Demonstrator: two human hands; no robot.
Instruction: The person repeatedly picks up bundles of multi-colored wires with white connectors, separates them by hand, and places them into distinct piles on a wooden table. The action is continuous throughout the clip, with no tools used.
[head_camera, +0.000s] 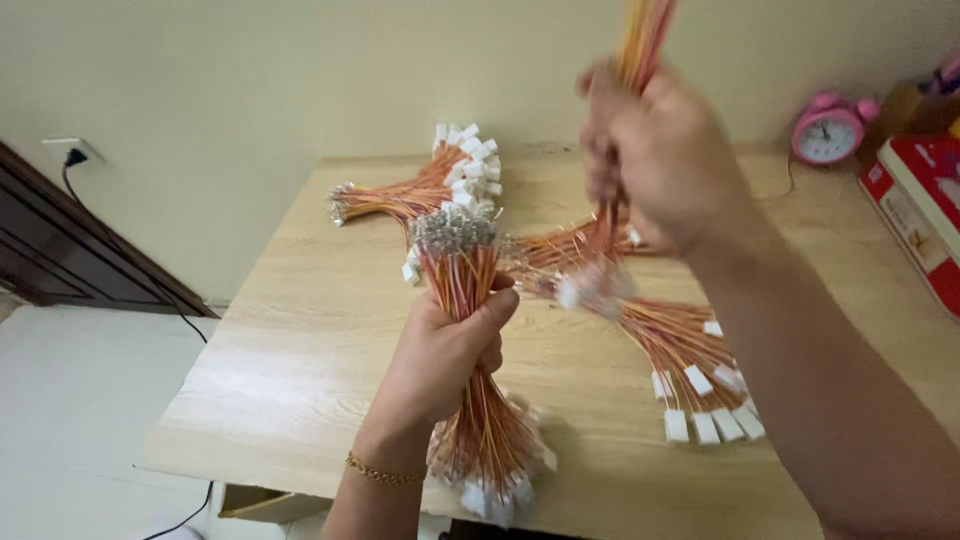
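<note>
My left hand (447, 350) is closed around a thick bundle of thin orange, red and yellow wires (462, 272). The bundle stands upright, bare metal tips at the top and white plastic connectors at the bottom. My right hand (655, 150) is raised above the wooden table (300, 340) and grips a thinner bunch of the same wires (640, 35); its lower end with a white connector hangs blurred below the hand. More wire bundles lie on the table: one at the back (420, 190) and one to the right (690, 360).
A pink alarm clock (828, 130) stands at the table's back right, next to a red and white box (925, 210). A wall socket with a black cable (72, 153) is on the left wall, beside dark wooden furniture (60, 250).
</note>
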